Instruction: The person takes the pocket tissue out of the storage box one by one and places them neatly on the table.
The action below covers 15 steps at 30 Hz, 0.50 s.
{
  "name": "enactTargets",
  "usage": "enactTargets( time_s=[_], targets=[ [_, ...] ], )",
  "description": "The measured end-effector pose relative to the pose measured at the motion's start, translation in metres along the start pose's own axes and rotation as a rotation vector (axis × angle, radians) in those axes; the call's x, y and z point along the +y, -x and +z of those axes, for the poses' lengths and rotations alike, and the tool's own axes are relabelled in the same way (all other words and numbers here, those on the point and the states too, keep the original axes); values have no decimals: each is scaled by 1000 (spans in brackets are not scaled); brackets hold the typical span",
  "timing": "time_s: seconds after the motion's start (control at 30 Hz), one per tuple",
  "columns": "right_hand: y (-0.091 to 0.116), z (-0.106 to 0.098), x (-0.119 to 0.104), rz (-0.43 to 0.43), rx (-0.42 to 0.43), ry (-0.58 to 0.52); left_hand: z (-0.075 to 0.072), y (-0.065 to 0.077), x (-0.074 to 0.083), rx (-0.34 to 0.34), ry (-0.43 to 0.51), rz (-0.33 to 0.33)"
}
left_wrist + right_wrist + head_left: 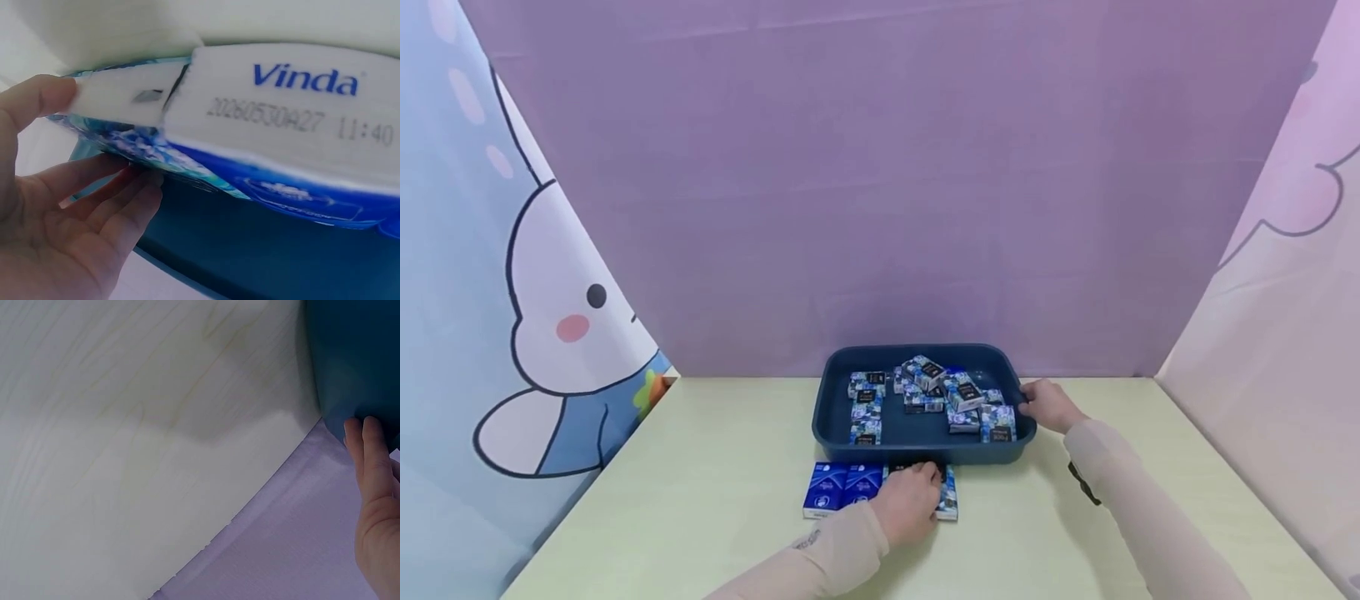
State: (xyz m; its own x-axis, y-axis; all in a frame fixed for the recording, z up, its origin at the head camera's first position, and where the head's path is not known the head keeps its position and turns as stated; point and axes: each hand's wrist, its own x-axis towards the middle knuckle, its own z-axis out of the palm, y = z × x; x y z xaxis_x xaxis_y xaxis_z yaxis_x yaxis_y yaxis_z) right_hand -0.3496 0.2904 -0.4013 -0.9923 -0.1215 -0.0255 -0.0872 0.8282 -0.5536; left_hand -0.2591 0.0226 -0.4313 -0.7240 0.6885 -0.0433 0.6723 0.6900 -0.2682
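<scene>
Head view: left hand (pixel 912 502) partly hides the floral packs (pixel 950 497).

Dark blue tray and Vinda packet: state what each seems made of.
Tray: probably smooth, low-sheen plastic, given its moulded rim and rounded corners. Vinda packet: likely thin, smooth plastic film, since its printed wrap bulges softly, though coated paper is possible.

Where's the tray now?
In the head view, the tray is just right of center, between the purple curtain and two dark blue packs, the right hand at its right edge.
</scene>
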Motion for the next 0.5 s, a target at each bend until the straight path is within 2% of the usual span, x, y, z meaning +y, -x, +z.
enactTargets(
  time_s=[0.1, 0.2, 0.33, 0.43, 0.5],
  targets=[
    [1, -2, 1, 10, 1, 7, -5, -2, 4, 24, -41, 28],
    [1, -3, 1, 34, -15, -1, -19, -4, 8, 47, -23, 89],
    [1, -2, 1, 33, -19, -12, -50, -12, 4, 90, 101, 159],
    [-1, -1, -1, 33, -16, -18, -69, -25, -7, 127, 196, 163],
    [-1, -2, -1, 38, -22, -22, -75, -38, -14, 122, 235, 162]
  ],
)
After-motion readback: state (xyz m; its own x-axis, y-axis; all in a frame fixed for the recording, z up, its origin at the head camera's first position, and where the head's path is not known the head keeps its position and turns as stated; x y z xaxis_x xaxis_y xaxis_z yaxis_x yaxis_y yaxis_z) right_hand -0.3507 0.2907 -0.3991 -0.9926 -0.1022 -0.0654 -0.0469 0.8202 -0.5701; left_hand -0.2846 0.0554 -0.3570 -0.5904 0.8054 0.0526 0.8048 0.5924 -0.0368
